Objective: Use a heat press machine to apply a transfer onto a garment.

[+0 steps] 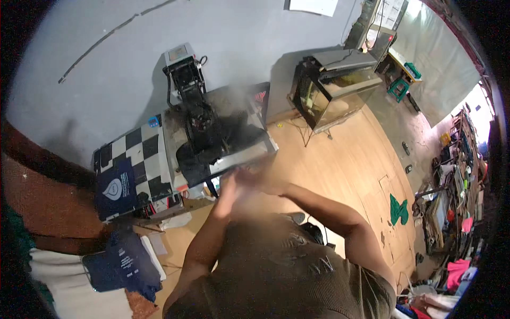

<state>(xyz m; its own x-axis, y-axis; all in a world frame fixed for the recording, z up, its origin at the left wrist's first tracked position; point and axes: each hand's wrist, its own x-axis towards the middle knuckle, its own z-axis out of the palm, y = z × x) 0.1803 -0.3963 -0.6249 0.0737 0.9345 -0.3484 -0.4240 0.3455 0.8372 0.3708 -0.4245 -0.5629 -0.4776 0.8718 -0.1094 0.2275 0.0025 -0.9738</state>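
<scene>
My left hand and my right hand are close together at the front edge of the work table. A blurred patch covers the fingers, so whether they hold anything is hidden. Just beyond them stands a heat press with a grey control box on top. Black fabric drapes over the press's lower part and hangs past the front edge near my left hand. A pale flat strip lies beside it, nearest to my right hand.
Left of the press, a navy printed cloth lies on the checkered tabletop, with a blue timer behind. A glass aquarium stands right on thin legs. Below left lies a navy shirt; a green cloth is on the floor.
</scene>
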